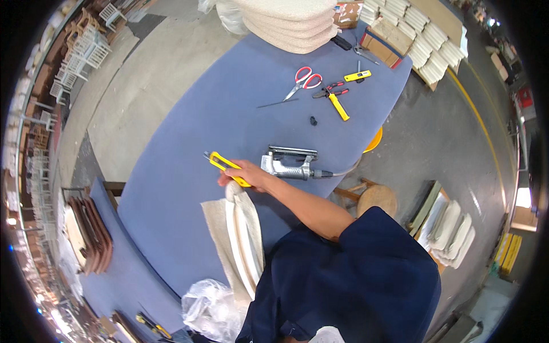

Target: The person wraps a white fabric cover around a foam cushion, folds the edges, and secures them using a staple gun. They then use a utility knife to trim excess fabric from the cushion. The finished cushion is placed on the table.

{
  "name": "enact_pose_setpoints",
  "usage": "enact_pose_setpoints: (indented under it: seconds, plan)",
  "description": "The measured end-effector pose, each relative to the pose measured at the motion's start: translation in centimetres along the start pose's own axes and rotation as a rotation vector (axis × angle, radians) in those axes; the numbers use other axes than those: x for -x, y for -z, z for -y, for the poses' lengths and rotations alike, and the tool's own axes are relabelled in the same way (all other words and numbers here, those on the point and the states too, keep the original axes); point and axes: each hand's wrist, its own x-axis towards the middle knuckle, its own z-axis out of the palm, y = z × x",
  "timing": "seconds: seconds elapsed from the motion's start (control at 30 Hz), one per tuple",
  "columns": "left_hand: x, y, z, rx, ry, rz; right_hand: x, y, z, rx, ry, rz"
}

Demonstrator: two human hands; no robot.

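My right hand is closed around a yellow utility knife, its tip pointing to the upper left. Just below that hand lies a long, curved padded piece with a white strip along its middle. Beige fabric spreads out beside the strip. The piece's rounded top end is close against my fingers; whether they touch it I cannot tell. Its lower end runs under my dark blue shirt. My left hand does not show. Right of my right hand, a silver staple gun with a hose rests on the blue table.
Red-handled scissors, pliers, a yellow cutter and another yellow tool lie farther back. Stacked beige cushions and a cardboard box stand at the far edge. A clear plastic bag sits near me; a wooden stool is at right.
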Motion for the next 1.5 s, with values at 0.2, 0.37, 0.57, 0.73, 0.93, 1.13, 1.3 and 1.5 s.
enact_pose_setpoints:
  seconds: [0.2, 0.37, 0.57, 0.73, 0.93, 1.13, 1.3, 1.5]
  plan:
    - [-0.6, -1.2, -3.5, 0.418, -0.264, -0.100, 0.2, -2.2, 4.8, 0.529, 0.279, -0.214]
    - [0.9, 1.4, -7.2, 0.213, -0.393, -0.471, 4.9, 5.5, 5.8, 1.162, 0.362, -0.470]
    - [6.5, -7.2, -11.2, 0.366, -0.433, -0.482, 9.1, 19.6, 5.3, 1.265, 0.203, -0.627]
    - [12.4, -15.2, -19.6, 0.416, -0.495, -0.433, 12.5, 31.9, 15.9, 1.369, 0.283, -0.724]
    - [15.0, -24.8, -27.3, 0.330, -0.647, -0.320, 18.0, 47.5, 25.2, 1.720, 0.107, -1.121]
    - [20.7, -34.3, -34.5, 0.240, -0.758, -0.058, 17.9, 52.0, 25.8, 1.722, -0.018, -1.004]
    - [22.8, -40.6, -40.2, 0.325, -0.628, 0.332, 20.9, 50.7, 26.2, 1.518, 0.021, -0.807]
    - [24.6, -49.0, -45.7, 0.409, -0.651, 0.686, 22.5, 32.0, 18.2, 0.466, -0.099, -0.213]
